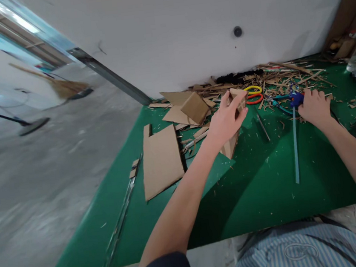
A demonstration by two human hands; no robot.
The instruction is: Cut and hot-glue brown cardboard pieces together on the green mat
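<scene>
Under the left hand (227,118), cardboard (231,146)

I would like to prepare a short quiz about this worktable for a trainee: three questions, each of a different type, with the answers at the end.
1. Multiple choice. What does the left hand hold?
A) a broom
B) a cardboard piece
C) a cloth

2. True or false. The two handle loops of the scissors have the same colour.

3. Short answer. Which hand is on the blue tool?

Key:
1. B.
2. False: one loop is yellow, the other red-orange.
3. The right hand.
</scene>
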